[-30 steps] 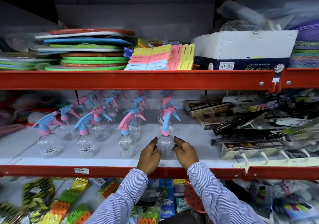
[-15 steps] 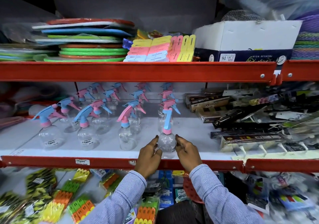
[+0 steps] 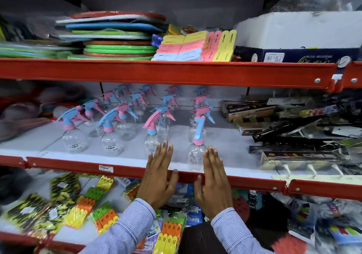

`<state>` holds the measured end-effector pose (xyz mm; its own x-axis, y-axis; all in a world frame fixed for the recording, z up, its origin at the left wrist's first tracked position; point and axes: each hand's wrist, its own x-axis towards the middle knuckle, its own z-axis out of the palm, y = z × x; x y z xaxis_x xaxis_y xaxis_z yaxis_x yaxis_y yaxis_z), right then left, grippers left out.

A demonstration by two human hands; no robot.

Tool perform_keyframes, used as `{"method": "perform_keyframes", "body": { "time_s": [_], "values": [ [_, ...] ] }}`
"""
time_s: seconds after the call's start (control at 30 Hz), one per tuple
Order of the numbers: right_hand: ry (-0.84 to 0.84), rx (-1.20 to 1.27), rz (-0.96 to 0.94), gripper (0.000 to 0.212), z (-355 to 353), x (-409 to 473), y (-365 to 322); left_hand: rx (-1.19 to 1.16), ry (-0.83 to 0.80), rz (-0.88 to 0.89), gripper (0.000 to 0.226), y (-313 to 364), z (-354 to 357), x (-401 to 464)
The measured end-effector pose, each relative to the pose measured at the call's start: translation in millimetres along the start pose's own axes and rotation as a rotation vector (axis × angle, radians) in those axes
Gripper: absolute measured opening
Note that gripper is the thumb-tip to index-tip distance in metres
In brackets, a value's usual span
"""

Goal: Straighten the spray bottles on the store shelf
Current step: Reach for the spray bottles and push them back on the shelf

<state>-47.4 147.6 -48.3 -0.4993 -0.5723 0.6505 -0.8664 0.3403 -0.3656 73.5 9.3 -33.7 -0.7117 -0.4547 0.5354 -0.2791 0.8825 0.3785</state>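
Spray bottles: clear bottles with pink-and-blue trigger heads were seen standing in rows on the white middle shelf (image 3: 225,151), from the front edge to the back wall.
Front-right spray bottle (image 3: 196,153): it was stood upright at the shelf's front edge, between the two hands, its blue trigger hung down toward the viewer.
Left hand (image 3: 159,177): it was laid flat, palm down, over the red shelf rail (image 3: 68,165), at 9 o'clock of that bottle; the fingers (image 3: 164,151) were held straight and close together, clamped on nothing.
Right hand (image 3: 213,183): it was held flat at 3 o'clock of the bottle, just beside it; contact could not be told. Its fingers were extended together, gripping nothing.
Neighbouring bottle (image 3: 151,136): its base was partly hidden behind the left fingertips.
Boxed goods (image 3: 293,136): these were piled at 3 o'clock of the rows.
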Motion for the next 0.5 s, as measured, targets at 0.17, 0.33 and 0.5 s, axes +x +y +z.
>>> {"method": "perform_keyframes", "body": {
  "time_s": [0.17, 0.33, 0.5],
  "values": [
    [-0.084, -0.074, -0.216, 0.072, 18.6, 1.3, -22.0, 0.206, 0.014, -0.027, 0.072, -18.6, -22.7, -17.4],
    [-0.138, -0.108, -0.237, 0.069, 44.8, 19.2, -58.8, 0.307, -0.009, -0.036, 0.072, -53.4, -44.8, -22.8],
    [-0.134, -0.132, -0.132, 0.073, 75.7, 45.2, -80.5, 0.238, -0.013, 0.007, 0.074, -94.6, -51.7, -6.4]
  ]
}}
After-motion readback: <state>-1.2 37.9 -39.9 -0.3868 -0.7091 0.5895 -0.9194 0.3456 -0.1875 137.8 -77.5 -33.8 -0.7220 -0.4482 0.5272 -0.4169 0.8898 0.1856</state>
